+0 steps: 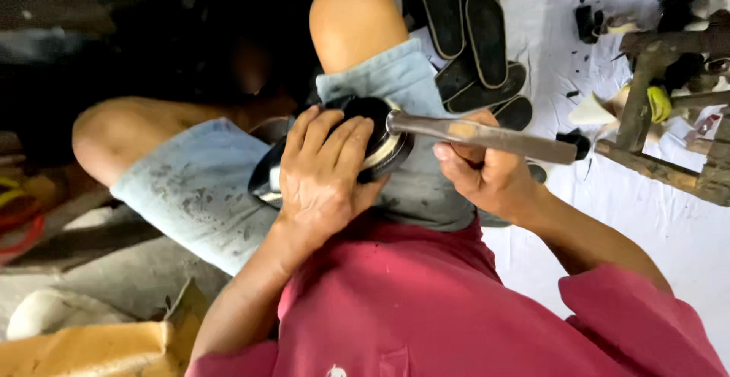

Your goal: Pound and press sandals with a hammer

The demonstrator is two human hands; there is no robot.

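Bent at the wrist, left hand [323, 172] clasps one black shoe [372, 137]; right hand [483, 172], at three o'clock, grips one metal hammer [487, 137].

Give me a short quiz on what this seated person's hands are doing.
1. True or false: the left hand presses on a black shoe lying on the lap.
2. Which hand holds the long grey metal tool?
3. The black flat soles lie on: A) white sheet B) wooden frame C) cardboard.

Key: 1 true; 2 right hand; 3 A.
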